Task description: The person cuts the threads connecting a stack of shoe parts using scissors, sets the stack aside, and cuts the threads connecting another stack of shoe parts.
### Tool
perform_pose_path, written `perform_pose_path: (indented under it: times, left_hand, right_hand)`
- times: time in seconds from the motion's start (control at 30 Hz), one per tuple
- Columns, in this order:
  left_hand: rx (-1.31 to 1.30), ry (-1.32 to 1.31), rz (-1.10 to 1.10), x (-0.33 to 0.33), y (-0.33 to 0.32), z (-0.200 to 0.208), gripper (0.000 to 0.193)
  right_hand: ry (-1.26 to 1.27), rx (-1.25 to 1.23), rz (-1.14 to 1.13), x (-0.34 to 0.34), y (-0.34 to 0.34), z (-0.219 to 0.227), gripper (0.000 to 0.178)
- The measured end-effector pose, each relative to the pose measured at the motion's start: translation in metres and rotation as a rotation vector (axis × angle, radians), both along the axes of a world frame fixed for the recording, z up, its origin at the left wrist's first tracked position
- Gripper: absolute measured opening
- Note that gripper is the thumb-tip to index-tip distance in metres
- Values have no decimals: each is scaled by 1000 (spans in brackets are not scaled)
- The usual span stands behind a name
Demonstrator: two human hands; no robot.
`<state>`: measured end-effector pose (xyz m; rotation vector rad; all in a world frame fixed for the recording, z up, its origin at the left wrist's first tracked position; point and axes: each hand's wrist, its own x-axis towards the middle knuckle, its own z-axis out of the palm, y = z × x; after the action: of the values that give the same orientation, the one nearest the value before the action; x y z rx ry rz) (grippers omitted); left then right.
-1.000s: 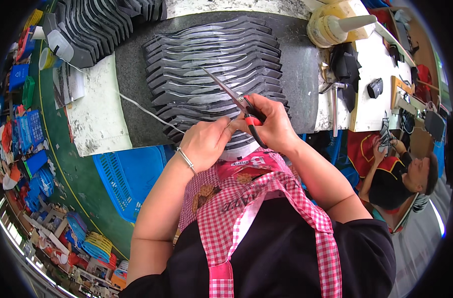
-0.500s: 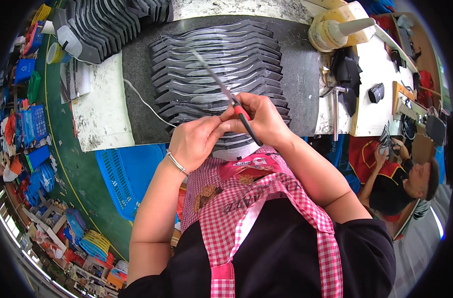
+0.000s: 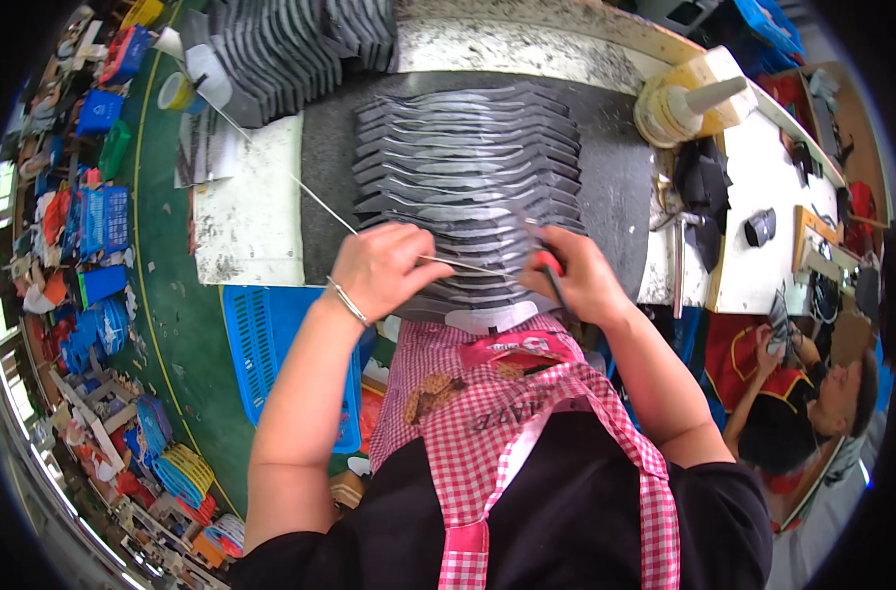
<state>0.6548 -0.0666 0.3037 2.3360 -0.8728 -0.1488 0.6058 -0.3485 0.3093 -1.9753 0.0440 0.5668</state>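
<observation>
A thin white cord (image 3: pixel 322 204) runs from the far left, through my left hand (image 3: pixel 384 267), and on to my right hand (image 3: pixel 587 277). My left fingers are closed on it. Scissors with red and black handles (image 3: pixel 549 263) sit in my closed right hand, their blades smeared by motion; the cord's end disappears at those fingers. Under both hands, a long row of overlapping dark grey shaped pieces with lighter middles (image 3: pixel 467 143) lies on a black mat (image 3: pixel 615 187). The piece closest to me (image 3: pixel 492 317) reaches my apron.
Another fanned row of dark pieces (image 3: pixel 271 59) lies at the far left. A yellowish glue pot (image 3: pixel 664 113) stands at the far right, near a metal clamp (image 3: pixel 678 261). Below the table's left edge is a blue basket (image 3: pixel 256 339). A co-worker (image 3: pixel 802 393) sits at right.
My hands were together; now they are apart, with the cord stretched between them. The scissors have moved right and no longer point up to the far left. The whole view has shifted slightly.
</observation>
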Motion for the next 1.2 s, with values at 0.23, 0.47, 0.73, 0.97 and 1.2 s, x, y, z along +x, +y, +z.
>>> perform_pose_path:
  times: [0.23,0.47,0.73,0.97,1.2]
  left_hand:
    - [503,-407,327,56,183,-1,11]
    - [799,-198,115,-133,181,-22,15]
    - [507,547,535,-542,119,-78,18]
    - [445,501,700,-536,103,-73,21]
    - [371,516,767,-467,92,-52,26]
  right_hand:
    - [-149,-591,-190,-42,-142,5,30]
    - [-387,-853,-386,-48,-207,23,31]
    - [-251,-339,-13,-7,-70,22,32]
    - [-195,124,571,-46,67,22,36]
    - [-93,120,632,-51,67,6,31]
